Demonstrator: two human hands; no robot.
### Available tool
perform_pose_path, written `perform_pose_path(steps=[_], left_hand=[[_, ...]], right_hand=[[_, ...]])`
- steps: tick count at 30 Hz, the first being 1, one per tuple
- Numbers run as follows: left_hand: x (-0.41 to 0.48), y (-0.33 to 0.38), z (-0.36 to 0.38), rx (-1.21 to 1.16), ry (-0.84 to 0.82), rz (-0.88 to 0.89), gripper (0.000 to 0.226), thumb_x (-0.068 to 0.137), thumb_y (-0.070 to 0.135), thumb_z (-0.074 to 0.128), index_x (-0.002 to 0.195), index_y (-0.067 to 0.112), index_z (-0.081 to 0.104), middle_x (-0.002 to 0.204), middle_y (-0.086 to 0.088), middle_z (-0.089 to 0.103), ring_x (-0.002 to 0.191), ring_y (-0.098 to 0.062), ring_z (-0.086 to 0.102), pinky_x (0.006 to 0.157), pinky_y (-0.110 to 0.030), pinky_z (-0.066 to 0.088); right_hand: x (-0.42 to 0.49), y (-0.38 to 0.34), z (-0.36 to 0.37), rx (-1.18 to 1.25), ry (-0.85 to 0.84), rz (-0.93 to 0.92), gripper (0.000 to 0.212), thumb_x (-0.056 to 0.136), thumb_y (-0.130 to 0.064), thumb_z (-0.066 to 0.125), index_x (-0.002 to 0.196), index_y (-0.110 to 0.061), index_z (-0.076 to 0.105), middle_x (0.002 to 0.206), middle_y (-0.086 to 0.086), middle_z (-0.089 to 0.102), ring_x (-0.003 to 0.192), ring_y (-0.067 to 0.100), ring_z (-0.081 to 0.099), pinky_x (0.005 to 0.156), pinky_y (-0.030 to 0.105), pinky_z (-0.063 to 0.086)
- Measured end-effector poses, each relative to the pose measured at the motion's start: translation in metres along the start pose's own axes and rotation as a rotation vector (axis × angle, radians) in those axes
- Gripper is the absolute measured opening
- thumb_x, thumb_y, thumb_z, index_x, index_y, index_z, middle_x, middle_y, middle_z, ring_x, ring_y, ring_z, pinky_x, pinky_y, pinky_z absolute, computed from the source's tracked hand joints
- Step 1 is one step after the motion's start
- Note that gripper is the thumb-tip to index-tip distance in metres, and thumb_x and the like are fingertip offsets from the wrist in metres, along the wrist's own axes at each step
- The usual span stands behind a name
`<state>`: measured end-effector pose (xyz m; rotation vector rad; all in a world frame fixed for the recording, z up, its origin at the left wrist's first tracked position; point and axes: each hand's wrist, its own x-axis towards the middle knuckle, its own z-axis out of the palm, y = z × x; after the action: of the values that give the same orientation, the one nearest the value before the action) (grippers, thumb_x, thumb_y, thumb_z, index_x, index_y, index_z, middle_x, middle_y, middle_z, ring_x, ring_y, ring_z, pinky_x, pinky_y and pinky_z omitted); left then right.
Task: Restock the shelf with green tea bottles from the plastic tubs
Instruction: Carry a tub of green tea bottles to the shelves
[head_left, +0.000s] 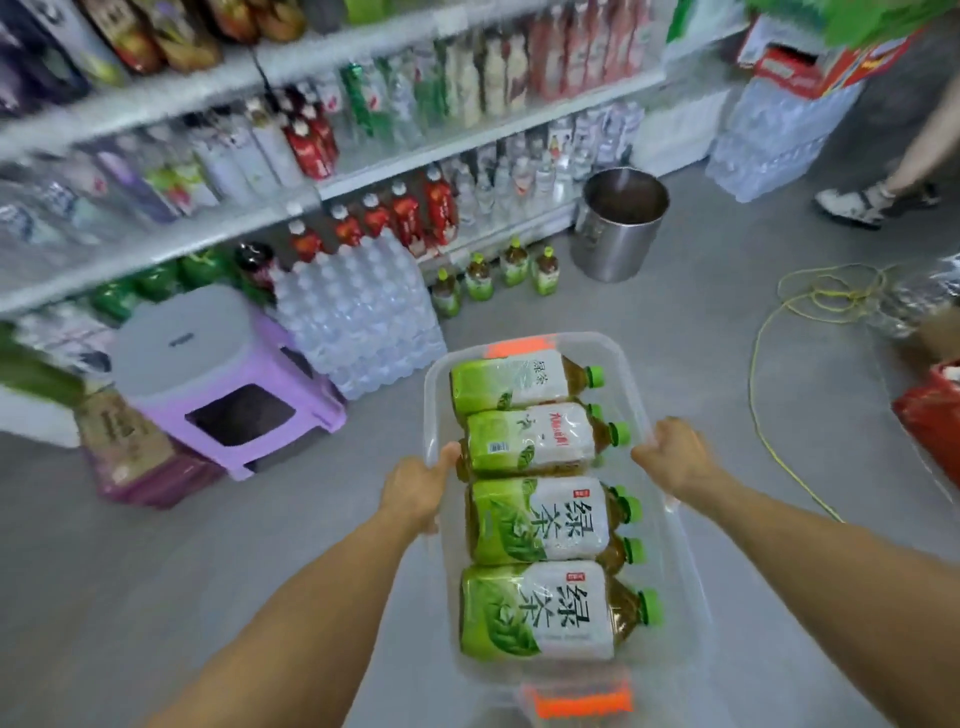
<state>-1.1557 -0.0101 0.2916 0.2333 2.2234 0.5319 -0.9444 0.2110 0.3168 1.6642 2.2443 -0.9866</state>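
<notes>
Fingers (451, 453) of my left hand (415, 491) are curling over the left rim of the clear plastic tub (675, 519), closed tight on it. My right hand (675, 457) is doing the same on the right rim, with its fingers wrapped shut on the edge. Both hands are holding the tub up over the grey floor (156, 571).

Green tea bottles (540, 519) are lying on their sides inside the tub, four on top, one after another from the far end to the near end. Their green caps are pointing to the right. More caps are peeking out from under them, so more bottles are lying below, but I cannot tell how many. Orange handles are sitting at the far and near ends of the tub.

Four more green tea bottles (493, 275) are standing upright in a row on the floor, just in front of the bottom of the shelf (363, 176). The shelf is looking blurry and is full of drinks. A pack of water bottles (358, 317) is sitting beside a purple stool (223, 384). A shiny metal bucket (618, 223) is standing near the shelf. A yellow cord (763, 374) is lying on the floor on the right.
</notes>
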Motion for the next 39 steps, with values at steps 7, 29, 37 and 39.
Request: perform_pose_path(steps=[7, 29, 37, 39], left_hand=[[0.075, -0.038, -0.095, -0.139, 0.119, -0.166, 0.095, 0.091, 0.077, 0.029, 0.127, -0.006, 0.058, 0.117, -0.029, 0.066, 0.104, -0.04, 0.065, 0.084, -0.038, 0.049], [0.27, -0.181, -0.371, -0.685, 0.32, -0.574, 0.068, 0.098, 0.06, 0.036, 0.122, 0.0, 0.059, 0.12, -0.028, 0.064, 0.112, -0.045, 0.061, 0.099, -0.049, 0.049], [0.33, -0.226, -0.441, -0.862, 0.412, -0.789, 0.057, 0.098, 0.057, 0.039, 0.113, 0.004, 0.055, 0.111, -0.025, 0.064, 0.098, -0.046, 0.065, 0.09, -0.054, 0.054], [0.344, -0.232, -0.448, -0.953, 0.448, -0.816, 0.059, 0.097, 0.058, 0.039, 0.112, 0.003, 0.054, 0.111, -0.026, 0.063, 0.097, -0.047, 0.065, 0.089, -0.056, 0.054]], right_hand=[[0.083, -0.174, 0.039, -0.15, -0.141, -0.182, 0.019, 0.088, -0.02, 0.064, 0.077, -0.012, 0.052, 0.077, 0.008, 0.06, 0.072, 0.024, 0.059, 0.066, 0.035, 0.051], [0.187, -0.625, 0.248, -0.553, -0.327, -0.628, 0.016, 0.091, -0.025, 0.057, 0.088, -0.012, 0.048, 0.094, 0.01, 0.057, 0.085, 0.03, 0.055, 0.069, 0.033, 0.042], [0.203, -0.771, 0.335, -0.701, -0.425, -0.813, 0.029, 0.093, -0.025, 0.058, 0.07, -0.019, 0.042, 0.085, 0.006, 0.053, 0.088, 0.029, 0.059, 0.069, 0.03, 0.039], [0.207, -0.808, 0.355, -0.731, -0.434, -0.872, 0.022, 0.093, -0.024, 0.059, 0.073, -0.016, 0.052, 0.085, 0.008, 0.059, 0.089, 0.031, 0.064, 0.07, 0.032, 0.045]])
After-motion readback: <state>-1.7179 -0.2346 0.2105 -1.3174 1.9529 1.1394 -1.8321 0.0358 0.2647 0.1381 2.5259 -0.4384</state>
